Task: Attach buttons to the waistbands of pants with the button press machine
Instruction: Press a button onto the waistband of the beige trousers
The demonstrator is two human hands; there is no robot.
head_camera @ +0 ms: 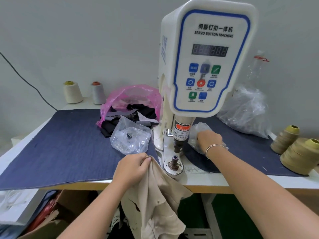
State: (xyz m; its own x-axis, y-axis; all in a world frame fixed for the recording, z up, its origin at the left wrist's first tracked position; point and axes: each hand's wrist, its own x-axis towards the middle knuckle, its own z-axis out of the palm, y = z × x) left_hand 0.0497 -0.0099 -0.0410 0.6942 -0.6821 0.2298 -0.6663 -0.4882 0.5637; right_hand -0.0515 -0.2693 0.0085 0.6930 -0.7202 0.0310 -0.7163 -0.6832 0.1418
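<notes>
Gripping beige pants (155, 195) in left hand (131, 168) beside press (174, 163); right hand (209, 140) fingers curled into clear bag (198, 133).

The right hand's (209, 141) fingertips are buried in a clear plastic bag (198, 133), contents unreadable. Beige pants (155, 195) run off the bottom edge. Control panel (205, 80) labels are blurred, perhaps Chinese.
</notes>
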